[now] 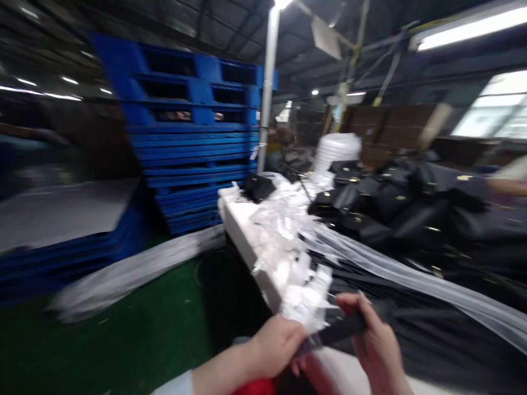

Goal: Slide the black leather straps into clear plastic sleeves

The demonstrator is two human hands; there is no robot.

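Observation:
A short black strap-like piece (pixel 342 331) stretches between my two hands at the lower middle. My left hand (pixel 276 343) is closed, fingers wrapped around the strap's near end, where a bit of clear plastic also shows. My right hand (pixel 376 343) pinches the other end between thumb and fingers. Just beyond them, crumpled white and clear plastic scraps (pixel 307 291) lie along the white table edge (pixel 241 236). Motion blurs the hands, so the piece's exact kind is unclear.
Black bags with gold-coloured fittings (pixel 395 203) are heaped on the right. A long strip of clear plastic (pixel 395 274) crosses the table. Stacked blue pallets (pixel 197 148) stand beyond a metal post (pixel 268 82). Rolled plastic sheeting (pixel 135 277) lies on the green floor.

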